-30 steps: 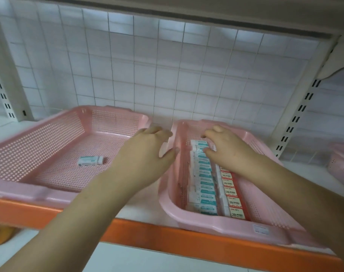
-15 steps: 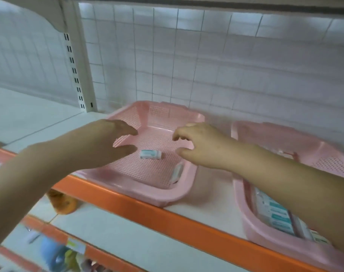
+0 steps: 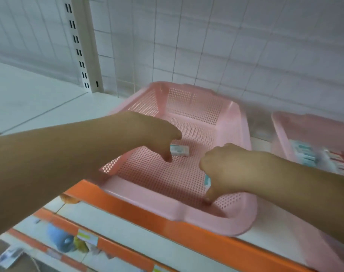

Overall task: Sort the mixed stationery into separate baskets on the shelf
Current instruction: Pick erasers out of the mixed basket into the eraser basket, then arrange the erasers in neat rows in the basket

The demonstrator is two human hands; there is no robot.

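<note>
A pink perforated basket [image 3: 243, 146] stands on the white shelf. A small white-and-teal eraser box [image 3: 180, 150] lies on its floor. My left hand [image 3: 157, 138] reaches down into the basket with thumb and fingers spread on either side of that box, not closed on it. A second teal-printed eraser [image 3: 207, 179] leans near the basket's right wall, mostly hidden by my right hand [image 3: 224, 169], whose thumb points down to the basket floor; its fingers are hidden. A second pink basket [image 3: 281, 134] at the right holds rows of teal erasers [image 3: 304, 154] and red-labelled ones [image 3: 338, 160].
An orange shelf edge [image 3: 167, 228] runs in front of the baskets. A slotted white upright [image 3: 84, 46] stands at the back left before the white grid wall. A lower shelf carries a blue object [image 3: 59, 240] and other goods.
The view has swung further left and down. Both hands have dropped from above the left basket into it, the left to the lying eraser, the right to the leaning one.
</note>
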